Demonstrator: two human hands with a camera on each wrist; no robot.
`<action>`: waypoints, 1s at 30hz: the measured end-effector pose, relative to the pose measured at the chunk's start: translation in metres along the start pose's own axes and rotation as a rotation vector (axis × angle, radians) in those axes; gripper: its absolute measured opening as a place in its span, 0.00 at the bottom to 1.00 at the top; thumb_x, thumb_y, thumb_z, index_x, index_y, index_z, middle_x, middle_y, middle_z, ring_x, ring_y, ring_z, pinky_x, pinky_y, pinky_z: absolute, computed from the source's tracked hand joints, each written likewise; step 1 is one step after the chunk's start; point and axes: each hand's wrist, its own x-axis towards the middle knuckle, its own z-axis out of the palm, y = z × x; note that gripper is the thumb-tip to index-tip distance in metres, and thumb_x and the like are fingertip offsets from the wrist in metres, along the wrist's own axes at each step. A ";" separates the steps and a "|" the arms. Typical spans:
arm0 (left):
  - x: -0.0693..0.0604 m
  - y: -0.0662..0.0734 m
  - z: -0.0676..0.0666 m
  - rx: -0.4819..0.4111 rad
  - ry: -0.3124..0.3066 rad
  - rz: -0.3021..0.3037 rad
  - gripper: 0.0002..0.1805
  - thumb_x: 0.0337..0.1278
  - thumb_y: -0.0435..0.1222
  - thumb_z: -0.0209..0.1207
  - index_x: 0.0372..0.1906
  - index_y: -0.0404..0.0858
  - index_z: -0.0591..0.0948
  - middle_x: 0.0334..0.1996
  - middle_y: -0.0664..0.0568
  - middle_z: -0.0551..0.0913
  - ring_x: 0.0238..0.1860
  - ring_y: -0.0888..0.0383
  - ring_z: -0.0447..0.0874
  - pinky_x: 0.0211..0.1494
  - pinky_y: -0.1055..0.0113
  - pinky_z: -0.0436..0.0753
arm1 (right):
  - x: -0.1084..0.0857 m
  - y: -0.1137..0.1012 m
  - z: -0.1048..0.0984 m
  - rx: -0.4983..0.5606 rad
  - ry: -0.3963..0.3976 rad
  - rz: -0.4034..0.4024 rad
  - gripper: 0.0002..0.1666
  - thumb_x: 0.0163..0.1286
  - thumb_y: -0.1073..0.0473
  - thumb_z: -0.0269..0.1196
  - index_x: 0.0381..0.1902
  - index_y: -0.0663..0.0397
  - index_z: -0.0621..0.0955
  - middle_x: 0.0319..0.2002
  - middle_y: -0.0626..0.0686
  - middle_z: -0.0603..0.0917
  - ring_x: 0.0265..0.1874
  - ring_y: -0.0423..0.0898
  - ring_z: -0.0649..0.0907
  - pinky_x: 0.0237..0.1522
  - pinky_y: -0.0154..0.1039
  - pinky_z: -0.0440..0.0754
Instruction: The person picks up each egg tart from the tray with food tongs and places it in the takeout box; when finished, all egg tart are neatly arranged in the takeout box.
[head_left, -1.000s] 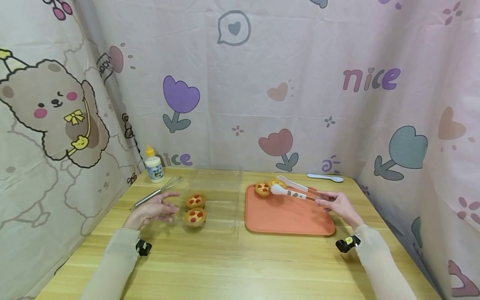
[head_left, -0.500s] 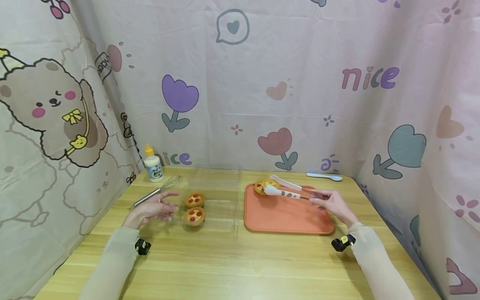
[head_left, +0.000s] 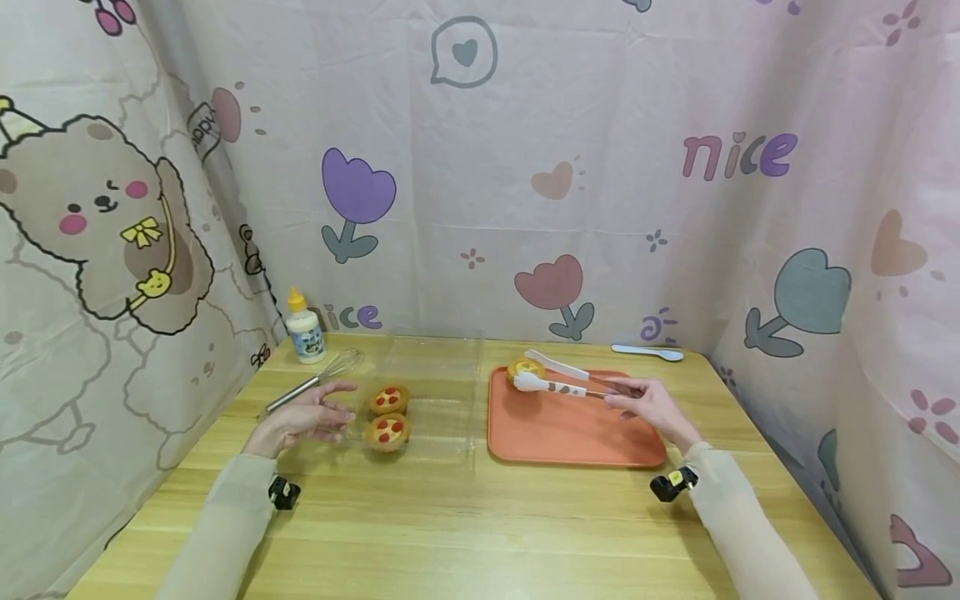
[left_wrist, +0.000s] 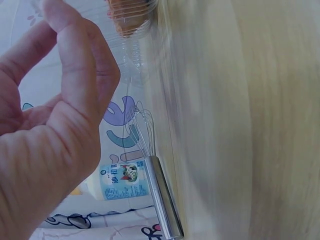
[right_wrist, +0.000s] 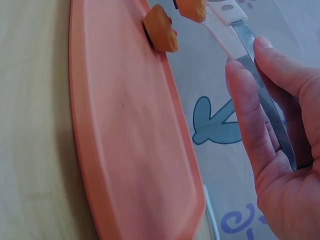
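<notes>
My right hand (head_left: 648, 408) grips the metal arms of white-ended tongs (head_left: 558, 388). Between the tong tips is a small tart (head_left: 522, 367) with a yellow topping, held above the far left of the orange tray (head_left: 577, 433). A second tart (right_wrist: 160, 32) sits on that tray in the right wrist view; the head view hides it behind the held one. My left hand (head_left: 303, 421) is at the left side of a clear plastic box (head_left: 442, 417), its thumb and fingers seeming to pinch the edge. Two tarts with red toppings, a rear tart (head_left: 389, 399) and a front tart (head_left: 387, 432), lie inside.
A metal whisk (head_left: 311, 385) lies behind my left hand. Near the back left corner stands a squeeze bottle (head_left: 306, 332) with a yellow cap. A pale blue spoon (head_left: 648, 353) lies along the back edge, and patterned cloth (head_left: 480, 167) hangs round the table.
My right hand has moved left with the tongs and their tart, which now covers the other tart on the tray. The left hand and the plastic box have stayed put.
</notes>
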 end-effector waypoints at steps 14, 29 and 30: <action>-0.001 -0.001 0.000 -0.008 0.002 0.004 0.44 0.64 0.30 0.59 0.77 0.36 0.47 0.37 0.44 0.81 0.31 0.57 0.82 0.36 0.63 0.89 | 0.010 -0.008 0.018 0.053 -0.033 0.002 0.36 0.61 0.53 0.71 0.63 0.66 0.76 0.50 0.66 0.85 0.46 0.61 0.85 0.40 0.48 0.89; 0.001 -0.002 -0.001 -0.003 -0.005 0.010 0.44 0.64 0.29 0.59 0.77 0.36 0.46 0.37 0.43 0.82 0.30 0.57 0.82 0.36 0.63 0.89 | 0.017 -0.020 0.032 0.078 -0.074 -0.022 0.35 0.62 0.58 0.70 0.63 0.70 0.74 0.59 0.71 0.76 0.46 0.60 0.86 0.41 0.52 0.88; 0.001 -0.002 -0.001 -0.001 -0.004 0.010 0.44 0.64 0.29 0.59 0.77 0.36 0.46 0.38 0.43 0.81 0.30 0.57 0.82 0.36 0.63 0.89 | 0.017 -0.021 0.033 0.074 -0.077 -0.025 0.35 0.62 0.57 0.70 0.63 0.70 0.74 0.59 0.70 0.77 0.46 0.59 0.86 0.41 0.52 0.88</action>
